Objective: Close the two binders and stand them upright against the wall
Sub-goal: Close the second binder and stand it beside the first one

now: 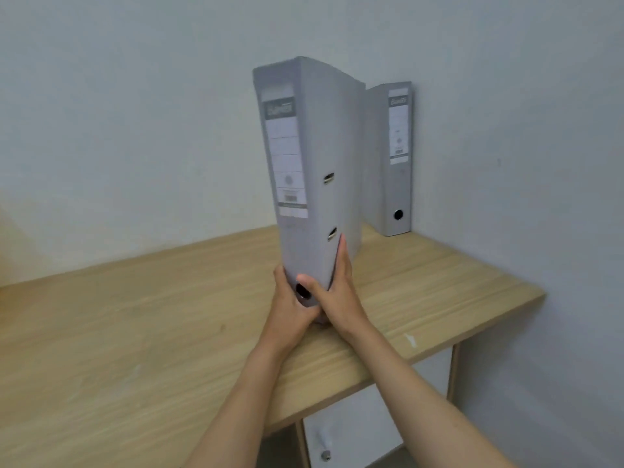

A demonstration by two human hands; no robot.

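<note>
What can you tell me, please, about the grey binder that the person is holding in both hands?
The grey lever-arch binder with a white spine label is closed and held roughly upright, its top tilted slightly to the left, its spine facing the camera. The spine has a dark finger hole near the bottom; two metal slot fittings show on its cover edge. Its covering looks like matte card. The left hand and right hand grip its lower end above the light wooden desk. It is in front of the matching binder standing by the wall.

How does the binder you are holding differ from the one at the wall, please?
The held binder is gripped at its base by the left hand and right hand; the far binder stands free. The held binder tilts, out on the desk; the far binder stands upright in the corner. Both are grey, closed, with labelled spines.
</note>
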